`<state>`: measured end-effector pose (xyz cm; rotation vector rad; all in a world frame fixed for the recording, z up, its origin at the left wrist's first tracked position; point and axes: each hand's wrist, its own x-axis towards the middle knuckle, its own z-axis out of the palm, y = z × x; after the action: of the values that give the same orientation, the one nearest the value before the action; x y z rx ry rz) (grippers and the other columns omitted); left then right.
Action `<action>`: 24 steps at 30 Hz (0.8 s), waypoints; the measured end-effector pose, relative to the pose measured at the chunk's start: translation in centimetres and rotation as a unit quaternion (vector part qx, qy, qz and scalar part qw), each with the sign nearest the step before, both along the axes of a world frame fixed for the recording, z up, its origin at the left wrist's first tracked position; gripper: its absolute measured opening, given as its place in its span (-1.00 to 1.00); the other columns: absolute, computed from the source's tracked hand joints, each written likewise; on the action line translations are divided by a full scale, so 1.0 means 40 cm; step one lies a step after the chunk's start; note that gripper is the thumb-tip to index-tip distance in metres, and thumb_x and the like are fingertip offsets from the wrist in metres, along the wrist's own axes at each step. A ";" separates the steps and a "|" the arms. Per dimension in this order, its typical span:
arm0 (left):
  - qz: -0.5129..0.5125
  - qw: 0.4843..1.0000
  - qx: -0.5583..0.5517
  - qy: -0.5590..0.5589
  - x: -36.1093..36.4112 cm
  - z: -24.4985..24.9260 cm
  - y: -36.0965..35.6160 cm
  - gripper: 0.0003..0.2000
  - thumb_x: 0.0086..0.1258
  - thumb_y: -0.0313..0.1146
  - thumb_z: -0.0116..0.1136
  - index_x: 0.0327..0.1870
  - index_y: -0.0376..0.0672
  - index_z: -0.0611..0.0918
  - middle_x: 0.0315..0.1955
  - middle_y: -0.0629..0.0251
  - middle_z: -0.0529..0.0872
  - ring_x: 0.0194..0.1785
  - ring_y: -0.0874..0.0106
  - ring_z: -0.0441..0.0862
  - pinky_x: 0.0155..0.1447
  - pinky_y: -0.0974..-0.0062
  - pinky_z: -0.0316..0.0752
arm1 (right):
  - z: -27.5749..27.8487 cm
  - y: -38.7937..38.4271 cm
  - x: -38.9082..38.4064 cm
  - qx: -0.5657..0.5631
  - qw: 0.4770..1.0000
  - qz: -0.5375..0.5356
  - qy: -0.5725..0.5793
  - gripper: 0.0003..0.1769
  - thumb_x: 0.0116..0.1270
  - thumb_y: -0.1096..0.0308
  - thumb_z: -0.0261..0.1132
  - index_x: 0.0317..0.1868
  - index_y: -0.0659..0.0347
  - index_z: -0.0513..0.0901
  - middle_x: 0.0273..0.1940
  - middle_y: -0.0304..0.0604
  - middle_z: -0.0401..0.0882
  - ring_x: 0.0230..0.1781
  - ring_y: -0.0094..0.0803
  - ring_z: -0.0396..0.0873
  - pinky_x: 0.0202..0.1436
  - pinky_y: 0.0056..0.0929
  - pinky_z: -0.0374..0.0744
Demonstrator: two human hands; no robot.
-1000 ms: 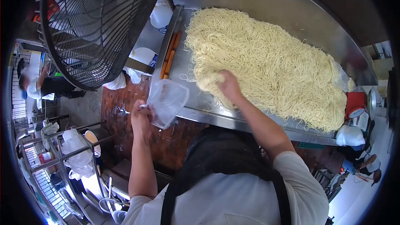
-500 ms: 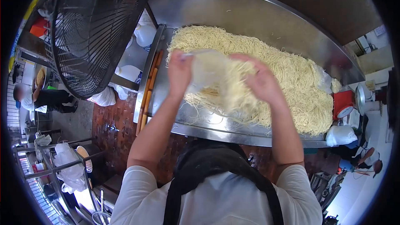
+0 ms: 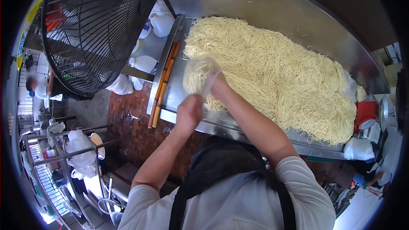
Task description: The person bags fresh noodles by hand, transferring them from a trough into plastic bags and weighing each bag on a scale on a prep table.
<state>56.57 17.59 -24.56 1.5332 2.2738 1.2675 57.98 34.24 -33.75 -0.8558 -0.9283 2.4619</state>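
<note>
Your left hand (image 3: 189,111) is curled into a tight fist, and your right hand (image 3: 219,87) sits just beyond it with its fingers closed too. Both are clamped on the neck of the clear plastic bag (image 3: 198,73), though your fingertips are hidden from this side. The bag bulges with a portion of noodles just ahead of your right hand and to its left. It rests against the near left edge of the noodle heap (image 3: 281,72), which spreads away from your right hand across the steel table (image 3: 255,0). Left of your left hand, long orange sticks (image 3: 164,81) lie along the table's edge. Further left and beyond them stand white jugs (image 3: 145,64), and a large black fan guard (image 3: 93,30) hangs above them. Well off to your right, past the heap's far end, there's a red scale (image 3: 365,113) and a white sack (image 3: 358,149). Far left of your left hand another person (image 3: 40,89) works apart from you
</note>
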 end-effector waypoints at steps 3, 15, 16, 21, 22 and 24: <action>0.201 0.954 -0.001 -0.222 -0.112 -0.200 -0.062 -0.96 0.46 -0.57 0.09 -0.15 -0.24 0.52 -0.37 0.22 0.65 -0.28 0.41 0.63 -0.11 0.48 0.53 | -0.051 0.012 0.097 0.263 0.940 0.172 -0.131 -0.57 0.33 0.52 0.22 0.22 0.32 0.51 0.05 0.00 0.62 0.08 -0.12 0.60 0.19 -0.21 0.57; 0.108 0.752 0.109 -0.642 -0.112 -0.287 -0.109 -0.87 0.50 -0.47 0.05 -0.05 -0.11 0.38 -0.44 0.44 0.45 -0.43 0.60 0.39 -0.21 0.60 0.40 | -0.128 -0.088 0.229 0.679 0.689 0.212 -0.143 -0.45 0.06 0.68 0.18 0.13 0.20 0.63 0.09 0.13 0.59 0.15 0.04 0.54 0.24 -0.15 0.52; 0.138 0.785 0.043 -0.603 -0.090 -0.238 -0.114 -0.86 0.49 -0.48 0.07 -0.06 -0.12 0.38 -0.45 0.44 0.45 -0.45 0.60 0.38 -0.25 0.58 0.39 | -0.168 -0.076 0.229 0.685 0.681 0.243 -0.087 -0.45 0.06 0.69 0.18 0.12 0.19 0.64 0.12 0.12 0.59 0.17 0.05 0.53 0.24 -0.15 0.52; 0.130 0.928 -0.222 -0.271 0.026 -0.255 -0.214 -0.69 0.37 -0.50 0.28 0.04 -0.16 0.43 -0.36 0.43 0.53 -0.41 0.59 0.46 -0.32 0.58 0.43 | -0.087 -0.003 0.132 0.648 0.671 0.324 -0.158 -0.39 0.12 0.64 0.17 0.21 0.02 0.63 0.27 0.02 0.46 0.33 -0.01 0.37 0.33 -0.08 0.39; 0.147 0.924 -0.199 -0.291 0.031 -0.297 -0.230 -0.71 0.37 -0.50 0.27 0.02 -0.15 0.44 -0.36 0.42 0.54 -0.42 0.60 0.46 -0.34 0.58 0.42 | -0.056 -0.011 0.109 0.692 0.646 0.255 -0.198 -0.43 0.15 0.61 0.18 0.18 0.00 0.65 0.23 0.00 0.48 0.31 -0.03 0.38 0.31 -0.09 0.38; 0.181 0.914 -0.150 -0.332 0.035 -0.417 -0.253 -0.75 0.39 -0.49 0.25 -0.01 -0.15 0.46 -0.36 0.42 0.54 -0.44 0.61 0.46 -0.39 0.59 0.40 | -0.088 -0.035 0.071 0.778 0.542 0.150 -0.279 -0.43 0.11 0.53 0.33 0.19 -0.07 0.65 0.15 -0.05 0.45 0.26 -0.06 0.36 0.25 -0.12 0.36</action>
<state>57.95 7.47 -41.26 0.4739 2.1733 1.1888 60.82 32.83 -37.27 -0.6273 -2.8047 0.4723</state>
